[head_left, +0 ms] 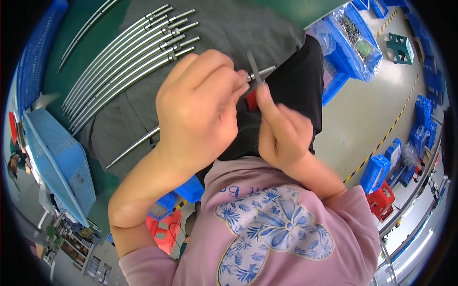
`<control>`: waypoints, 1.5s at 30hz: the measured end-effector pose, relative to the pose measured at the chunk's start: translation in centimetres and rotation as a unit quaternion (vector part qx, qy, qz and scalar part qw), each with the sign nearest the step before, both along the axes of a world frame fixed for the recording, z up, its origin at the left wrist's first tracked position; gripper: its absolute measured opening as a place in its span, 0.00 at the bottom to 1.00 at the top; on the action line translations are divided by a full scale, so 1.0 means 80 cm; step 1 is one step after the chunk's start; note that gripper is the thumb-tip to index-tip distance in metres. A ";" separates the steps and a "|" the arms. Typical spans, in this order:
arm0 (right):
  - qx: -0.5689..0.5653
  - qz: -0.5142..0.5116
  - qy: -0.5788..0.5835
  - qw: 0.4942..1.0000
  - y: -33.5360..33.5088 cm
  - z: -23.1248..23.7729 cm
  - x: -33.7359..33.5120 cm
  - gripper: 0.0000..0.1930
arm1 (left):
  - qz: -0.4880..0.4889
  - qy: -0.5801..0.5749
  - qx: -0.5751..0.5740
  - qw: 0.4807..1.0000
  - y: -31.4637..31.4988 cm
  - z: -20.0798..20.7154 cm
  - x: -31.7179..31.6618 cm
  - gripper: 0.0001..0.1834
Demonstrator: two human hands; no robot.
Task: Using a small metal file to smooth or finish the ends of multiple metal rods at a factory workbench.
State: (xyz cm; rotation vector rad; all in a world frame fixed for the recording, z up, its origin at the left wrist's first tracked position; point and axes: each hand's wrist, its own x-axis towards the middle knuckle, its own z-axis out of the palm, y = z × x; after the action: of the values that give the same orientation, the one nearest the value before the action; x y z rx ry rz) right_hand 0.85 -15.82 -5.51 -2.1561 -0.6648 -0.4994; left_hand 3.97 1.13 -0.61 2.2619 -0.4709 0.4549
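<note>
Near edge of cloth (234, 28), rod tip (269, 70)

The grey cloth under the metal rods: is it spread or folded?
Spread: the grey cloth lies wide beneath the metal rods, creased.

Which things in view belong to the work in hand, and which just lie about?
Likely work:
metal rod, in the left hand
thin grey strip, in the right hand
row of rods on grey cloth

Seemingly lying about:
light-blue basket
green stool
red stools
</note>
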 end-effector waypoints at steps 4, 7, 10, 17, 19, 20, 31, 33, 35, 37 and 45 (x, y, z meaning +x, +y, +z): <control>0.003 -0.005 -0.008 1.000 0.003 -0.003 0.010 0.30 | 0.000 0.004 0.001 1.000 -0.002 0.002 0.004 0.10; 0.019 0.004 -0.032 0.999 0.008 -0.007 0.006 0.29 | 0.006 0.008 0.005 1.000 0.001 0.004 0.003 0.10; 0.006 -0.015 -0.049 0.999 -0.004 -0.020 -0.009 0.31 | -0.020 0.001 0.014 1.000 0.000 0.004 0.003 0.08; 0.014 0.008 -0.030 0.999 -0.006 -0.025 0.000 0.31 | -0.009 0.016 0.011 1.000 0.002 0.004 0.003 0.08; 0.016 0.007 -0.034 0.999 0.001 -0.011 0.011 0.31 | -0.012 0.018 0.018 1.000 0.000 0.005 0.001 0.08; 0.017 0.011 -0.026 0.999 0.007 -0.003 0.019 0.30 | -0.003 0.017 0.013 1.000 -0.001 0.003 0.000 0.09; 0.015 0.029 0.001 0.999 -0.013 -0.014 0.001 0.31 | 0.003 0.010 -0.007 1.000 -0.001 0.001 0.006 0.10; 0.017 0.035 0.016 0.999 -0.015 -0.013 0.006 0.32 | -0.004 0.001 0.002 1.000 -0.003 -0.001 0.007 0.10; -0.003 0.040 -0.019 0.999 0.002 0.002 0.029 0.33 | -0.004 0.024 0.010 1.000 -0.001 0.003 0.002 0.10; 0.021 0.036 -0.025 0.999 0.002 -0.005 0.021 0.32 | 0.007 0.025 -0.008 1.000 -0.001 0.003 0.004 0.10; -0.001 0.020 -0.006 1.000 -0.002 -0.005 0.008 0.30 | 0.002 0.014 -0.004 1.000 0.002 0.001 0.004 0.10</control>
State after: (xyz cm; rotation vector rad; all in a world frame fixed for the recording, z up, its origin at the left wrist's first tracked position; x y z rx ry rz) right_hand 1.52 -15.96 -5.93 -2.1382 -0.7153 -0.4915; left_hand 4.28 1.31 -0.55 2.2598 -0.4482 0.4251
